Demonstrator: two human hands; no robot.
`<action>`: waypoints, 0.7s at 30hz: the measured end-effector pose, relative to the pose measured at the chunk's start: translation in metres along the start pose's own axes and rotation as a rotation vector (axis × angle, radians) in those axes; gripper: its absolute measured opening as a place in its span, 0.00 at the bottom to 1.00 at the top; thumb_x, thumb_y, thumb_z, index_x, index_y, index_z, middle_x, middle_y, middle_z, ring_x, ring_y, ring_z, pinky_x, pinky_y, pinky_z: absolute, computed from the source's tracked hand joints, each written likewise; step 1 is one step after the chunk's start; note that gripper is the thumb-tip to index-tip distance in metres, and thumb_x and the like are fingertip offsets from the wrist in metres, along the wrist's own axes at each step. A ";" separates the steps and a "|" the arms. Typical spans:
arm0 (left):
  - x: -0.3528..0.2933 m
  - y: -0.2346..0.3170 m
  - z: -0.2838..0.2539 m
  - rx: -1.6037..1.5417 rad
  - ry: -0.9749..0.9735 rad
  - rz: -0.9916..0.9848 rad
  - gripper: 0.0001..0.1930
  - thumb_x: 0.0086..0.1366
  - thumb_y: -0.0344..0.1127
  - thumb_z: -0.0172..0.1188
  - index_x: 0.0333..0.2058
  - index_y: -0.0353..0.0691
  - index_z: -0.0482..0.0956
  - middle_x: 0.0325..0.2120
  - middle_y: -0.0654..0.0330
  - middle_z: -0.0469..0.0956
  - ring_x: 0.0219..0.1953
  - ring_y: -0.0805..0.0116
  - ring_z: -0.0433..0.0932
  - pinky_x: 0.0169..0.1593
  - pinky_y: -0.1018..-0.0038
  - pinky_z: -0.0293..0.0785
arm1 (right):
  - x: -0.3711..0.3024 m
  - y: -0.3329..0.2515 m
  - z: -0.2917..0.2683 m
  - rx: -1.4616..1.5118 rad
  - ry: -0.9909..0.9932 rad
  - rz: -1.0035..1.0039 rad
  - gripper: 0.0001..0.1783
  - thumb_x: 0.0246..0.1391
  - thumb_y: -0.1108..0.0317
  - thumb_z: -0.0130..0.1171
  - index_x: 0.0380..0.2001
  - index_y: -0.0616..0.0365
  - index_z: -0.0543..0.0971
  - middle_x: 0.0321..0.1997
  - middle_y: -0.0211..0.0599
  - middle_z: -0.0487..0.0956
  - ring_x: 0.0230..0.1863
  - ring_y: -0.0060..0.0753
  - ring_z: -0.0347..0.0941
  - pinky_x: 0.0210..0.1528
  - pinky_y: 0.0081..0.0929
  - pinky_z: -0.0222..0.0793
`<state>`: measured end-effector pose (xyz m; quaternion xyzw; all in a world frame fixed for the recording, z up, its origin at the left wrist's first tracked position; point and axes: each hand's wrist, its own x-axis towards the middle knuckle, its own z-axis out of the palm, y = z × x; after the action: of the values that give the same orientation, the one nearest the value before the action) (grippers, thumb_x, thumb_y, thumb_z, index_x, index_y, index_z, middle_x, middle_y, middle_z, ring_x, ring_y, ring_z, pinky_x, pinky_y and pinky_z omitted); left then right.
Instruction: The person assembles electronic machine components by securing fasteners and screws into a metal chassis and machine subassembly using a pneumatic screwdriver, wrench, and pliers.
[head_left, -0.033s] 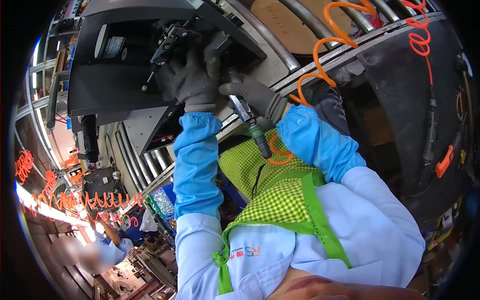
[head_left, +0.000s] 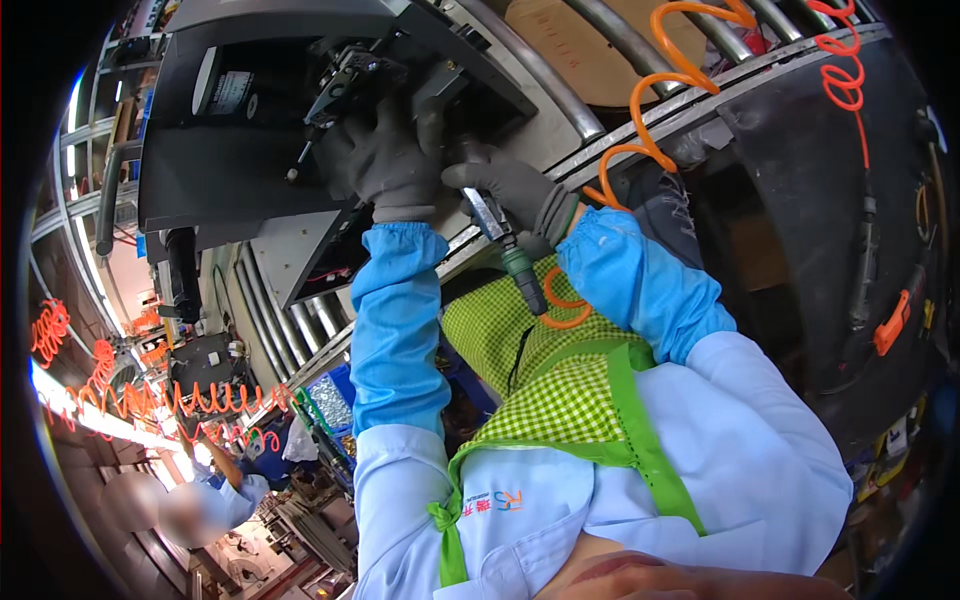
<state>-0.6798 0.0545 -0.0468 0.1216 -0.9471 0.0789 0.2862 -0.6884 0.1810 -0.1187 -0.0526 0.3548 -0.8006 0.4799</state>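
Grey gloves cover both my hands. My left hand [head_left: 390, 165] reaches into the dark cavity of a black machine housing [head_left: 190, 175], beside a metal linkage [head_left: 340, 88]. Its visible fingers are apart; their tips are lost in shadow and blur. Just to its right, my right hand [head_left: 515, 195] is closed around an air ratchet wrench [head_left: 487, 215] with a shiny metal body and a green and black hose end. The wrench's head points toward the cavity, where the glove and darkness hide it. An orange coiled hose [head_left: 567, 312] shows by its lower end.
Metal conveyor rollers [head_left: 600, 45] run behind and beneath the housing, with brown cardboard [head_left: 570, 50] on them. An orange coiled air hose [head_left: 650, 85] hangs at my right, near a red coiled hose [head_left: 842, 85]. At the far lower left, another person's arm [head_left: 225, 465] shows.
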 end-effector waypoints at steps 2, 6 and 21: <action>0.002 0.004 0.002 0.072 0.057 0.036 0.31 0.57 0.65 0.48 0.51 0.51 0.72 0.43 0.43 0.68 0.49 0.41 0.64 0.47 0.49 0.65 | 0.004 -0.002 -0.005 -0.021 -0.013 -0.019 0.14 0.49 0.61 0.63 0.35 0.54 0.71 0.20 0.29 0.73 0.18 0.19 0.71 0.18 0.16 0.68; 0.002 0.004 -0.005 0.025 0.002 0.049 0.31 0.57 0.65 0.48 0.51 0.51 0.72 0.42 0.43 0.68 0.48 0.41 0.65 0.45 0.50 0.66 | 0.001 -0.001 -0.003 0.103 -0.024 0.009 0.20 0.46 0.60 0.66 0.36 0.59 0.70 0.20 0.33 0.74 0.17 0.24 0.72 0.17 0.18 0.70; -0.025 -0.042 -0.031 -0.471 0.196 -0.061 0.19 0.57 0.44 0.58 0.43 0.39 0.74 0.40 0.47 0.73 0.44 0.45 0.72 0.46 0.57 0.70 | -0.063 -0.013 -0.050 -0.778 0.075 0.148 0.31 0.49 0.49 0.61 0.46 0.64 0.68 0.31 0.36 0.73 0.30 0.24 0.72 0.33 0.24 0.70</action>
<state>-0.6321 0.0257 -0.0316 0.0717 -0.9031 -0.1412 0.3993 -0.6858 0.2619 -0.1317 -0.1753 0.6520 -0.5709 0.4672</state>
